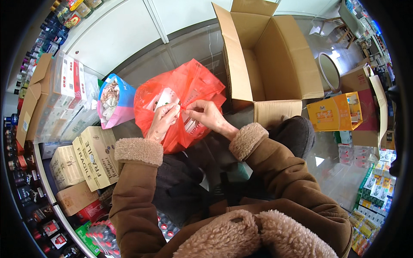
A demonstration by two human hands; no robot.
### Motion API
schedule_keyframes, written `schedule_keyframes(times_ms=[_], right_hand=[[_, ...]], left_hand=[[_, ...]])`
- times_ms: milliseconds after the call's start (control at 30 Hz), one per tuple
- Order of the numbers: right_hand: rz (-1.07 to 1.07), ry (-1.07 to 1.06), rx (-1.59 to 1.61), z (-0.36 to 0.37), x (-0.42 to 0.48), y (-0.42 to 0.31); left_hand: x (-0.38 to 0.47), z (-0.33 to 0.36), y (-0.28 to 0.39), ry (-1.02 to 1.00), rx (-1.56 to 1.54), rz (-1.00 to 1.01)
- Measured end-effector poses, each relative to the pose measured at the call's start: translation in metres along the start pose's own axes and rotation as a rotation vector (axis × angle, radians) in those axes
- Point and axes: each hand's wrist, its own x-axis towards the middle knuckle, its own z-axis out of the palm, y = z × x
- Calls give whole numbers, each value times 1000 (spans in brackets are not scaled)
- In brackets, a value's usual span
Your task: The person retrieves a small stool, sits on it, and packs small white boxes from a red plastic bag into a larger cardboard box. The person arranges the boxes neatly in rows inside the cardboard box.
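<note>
A full red plastic bag [203, 79] stands on the floor before my knees, its top gathered together. Through the thin film, white printed packages show inside. My left hand [164, 119] pinches the gathered plastic on the left side, fingers curled in. From the right, my right hand [208, 114] grips the same gathered neck between thumb and forefinger. The two hands are close together over the middle of the bag. Whether the plastic is knotted there, I cannot tell.
An open cardboard box [267, 64] stands right of the bag. At left is a blue and pink bag [117, 100] holding crumpled waste. Cartons marked fragile [95, 158] and bottle shelves line the left. A yellow box [334, 111] and a round bin [328, 71] are at right.
</note>
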Motion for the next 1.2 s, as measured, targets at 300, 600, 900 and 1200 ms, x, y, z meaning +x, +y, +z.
schedule_keyframes(times_ms=[300,600,900,1200], right_hand=[[65,-46,107,-3,18,-1],[42,-59,90,-9,22,15],[213,-23,-59,-1,21,17],[476,-286,537,14,-29,-5]], left_hand=[[-8,14,4,-8,635,263],[-8,13,3,5,934,278],[3,2,-12,114,889,114],[17,-44,-13,282,1117,278]])
